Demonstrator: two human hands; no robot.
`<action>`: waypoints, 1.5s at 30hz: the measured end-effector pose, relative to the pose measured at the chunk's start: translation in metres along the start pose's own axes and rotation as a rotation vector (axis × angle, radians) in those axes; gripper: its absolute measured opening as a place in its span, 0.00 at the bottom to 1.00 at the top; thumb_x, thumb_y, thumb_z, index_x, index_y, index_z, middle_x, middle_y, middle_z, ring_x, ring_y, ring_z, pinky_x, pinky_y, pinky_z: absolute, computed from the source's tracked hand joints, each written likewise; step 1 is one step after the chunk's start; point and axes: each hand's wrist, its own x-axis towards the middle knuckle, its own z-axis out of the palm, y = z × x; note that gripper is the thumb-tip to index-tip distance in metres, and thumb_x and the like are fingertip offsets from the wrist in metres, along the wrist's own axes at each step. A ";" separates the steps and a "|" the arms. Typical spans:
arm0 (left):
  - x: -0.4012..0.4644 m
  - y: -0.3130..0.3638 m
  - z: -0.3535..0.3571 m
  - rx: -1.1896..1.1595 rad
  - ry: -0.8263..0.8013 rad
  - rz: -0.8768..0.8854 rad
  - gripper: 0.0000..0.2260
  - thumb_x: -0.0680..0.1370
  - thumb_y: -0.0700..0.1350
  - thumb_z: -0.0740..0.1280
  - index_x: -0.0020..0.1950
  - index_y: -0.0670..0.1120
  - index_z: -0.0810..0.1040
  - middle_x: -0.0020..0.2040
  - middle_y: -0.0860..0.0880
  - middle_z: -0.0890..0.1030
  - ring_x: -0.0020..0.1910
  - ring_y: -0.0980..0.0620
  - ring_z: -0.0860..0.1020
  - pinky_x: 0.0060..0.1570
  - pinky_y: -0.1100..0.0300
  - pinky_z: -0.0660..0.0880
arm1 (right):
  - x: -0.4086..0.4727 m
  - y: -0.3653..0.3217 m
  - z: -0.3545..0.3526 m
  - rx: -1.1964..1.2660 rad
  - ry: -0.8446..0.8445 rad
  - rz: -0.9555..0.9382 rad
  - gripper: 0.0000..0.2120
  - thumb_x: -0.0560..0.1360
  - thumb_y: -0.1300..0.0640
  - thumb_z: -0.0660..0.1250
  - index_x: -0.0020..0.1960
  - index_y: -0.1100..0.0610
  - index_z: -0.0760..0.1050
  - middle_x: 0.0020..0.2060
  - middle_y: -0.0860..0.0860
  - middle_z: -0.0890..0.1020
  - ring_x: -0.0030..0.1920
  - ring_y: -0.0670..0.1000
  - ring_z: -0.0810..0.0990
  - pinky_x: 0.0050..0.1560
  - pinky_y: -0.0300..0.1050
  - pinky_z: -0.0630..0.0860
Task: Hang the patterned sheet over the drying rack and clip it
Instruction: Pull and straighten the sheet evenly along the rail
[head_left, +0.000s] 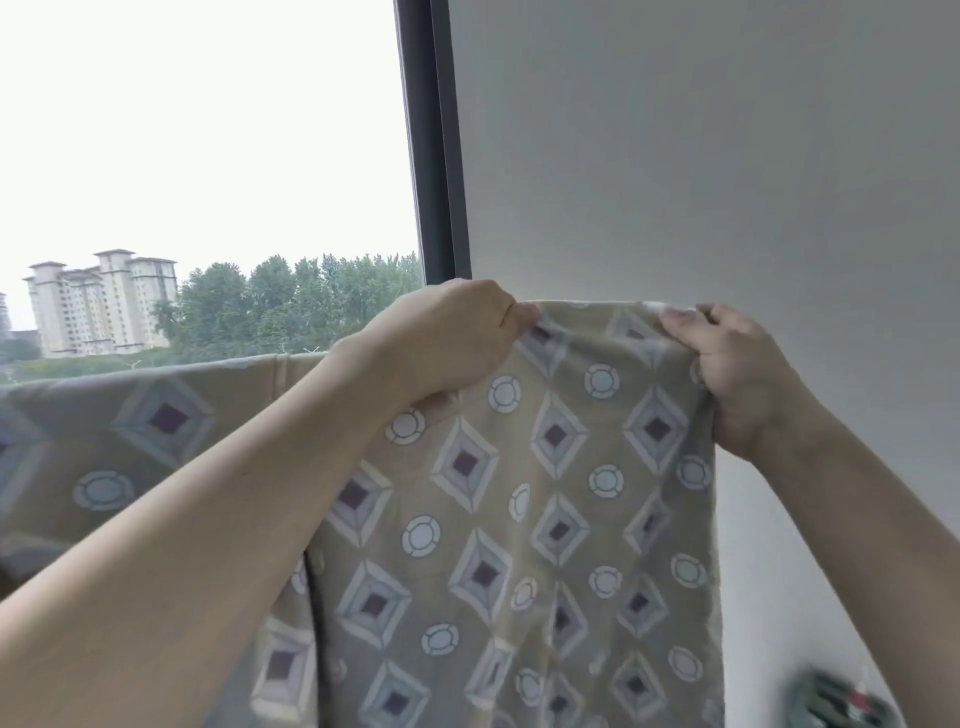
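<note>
Beige diamond-patterned sheet (519, 493) between hands (587, 353)

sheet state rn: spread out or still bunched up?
Mostly spread. The patterned sheet hangs flat, pattern readable; the left hand and right hand pinch its top edge. Slight gathering under the right hand. Rack and clips: cannot tell.
</note>
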 end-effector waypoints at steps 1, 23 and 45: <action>0.000 0.001 0.002 0.018 0.031 0.001 0.22 0.83 0.60 0.50 0.38 0.50 0.73 0.34 0.50 0.75 0.37 0.47 0.77 0.40 0.55 0.74 | 0.008 -0.009 0.000 -0.002 0.030 -0.041 0.06 0.79 0.58 0.65 0.52 0.60 0.72 0.38 0.56 0.79 0.35 0.53 0.80 0.38 0.48 0.79; 0.010 0.021 0.015 0.084 0.035 -0.016 0.19 0.84 0.59 0.49 0.61 0.60 0.78 0.57 0.48 0.81 0.51 0.45 0.78 0.48 0.55 0.74 | 0.022 0.043 -0.025 -0.363 0.212 -0.179 0.19 0.75 0.40 0.65 0.42 0.57 0.71 0.37 0.52 0.76 0.37 0.49 0.73 0.38 0.48 0.73; -0.028 0.018 0.034 0.356 0.370 -0.043 0.13 0.83 0.53 0.50 0.55 0.46 0.67 0.40 0.49 0.75 0.32 0.46 0.73 0.34 0.56 0.69 | 0.045 0.042 -0.006 -0.190 0.287 -0.241 0.18 0.81 0.51 0.58 0.34 0.52 0.59 0.29 0.47 0.64 0.27 0.43 0.62 0.31 0.41 0.61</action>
